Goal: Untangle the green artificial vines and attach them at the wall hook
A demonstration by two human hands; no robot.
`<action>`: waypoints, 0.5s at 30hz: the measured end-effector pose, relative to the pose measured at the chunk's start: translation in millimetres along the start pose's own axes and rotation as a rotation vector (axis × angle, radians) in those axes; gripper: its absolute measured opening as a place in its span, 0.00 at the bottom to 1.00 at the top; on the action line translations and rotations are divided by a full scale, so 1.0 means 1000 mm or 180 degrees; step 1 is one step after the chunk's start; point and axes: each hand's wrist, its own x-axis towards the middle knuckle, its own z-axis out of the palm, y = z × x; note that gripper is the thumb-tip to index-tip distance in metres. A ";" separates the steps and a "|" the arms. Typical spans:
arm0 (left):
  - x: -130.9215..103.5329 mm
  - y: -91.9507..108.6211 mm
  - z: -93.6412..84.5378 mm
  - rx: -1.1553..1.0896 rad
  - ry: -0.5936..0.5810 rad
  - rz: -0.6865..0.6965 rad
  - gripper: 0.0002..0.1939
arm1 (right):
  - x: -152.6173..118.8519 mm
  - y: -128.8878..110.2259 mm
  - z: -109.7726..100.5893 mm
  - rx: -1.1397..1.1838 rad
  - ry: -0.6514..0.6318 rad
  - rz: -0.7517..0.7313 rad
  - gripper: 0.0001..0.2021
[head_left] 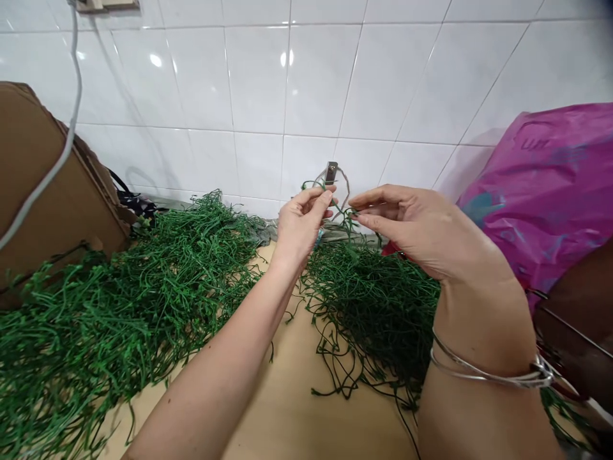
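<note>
Between my two raised hands runs a thin green stem with small knotted ends. My left hand pinches it between thumb and fingers. The fingertips of my right hand close on its other end, a small green tuft. Below and behind my right hand lies a dark green pile of similar stems. A larger, brighter green pile spreads over the left side of the table. A silver bracelet circles my right wrist.
A cardboard box stands at the left behind a white cable. At the right is a pink plastic bag. White wall tiles rise behind the wooden table. Loose stems lie near the table's middle.
</note>
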 end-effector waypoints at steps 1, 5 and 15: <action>0.000 0.000 0.000 -0.0026 -0.0017 0.0061 0.05 | 0.000 0.000 0.000 -0.0168 0.0032 -0.0004 0.07; -0.003 -0.001 0.002 -0.0074 -0.0263 0.0250 0.07 | 0.001 -0.005 0.005 -0.0593 0.0105 0.0089 0.06; -0.005 0.005 0.006 -0.0275 -0.0239 0.0433 0.10 | 0.002 -0.005 0.014 -0.0255 0.0488 0.0391 0.07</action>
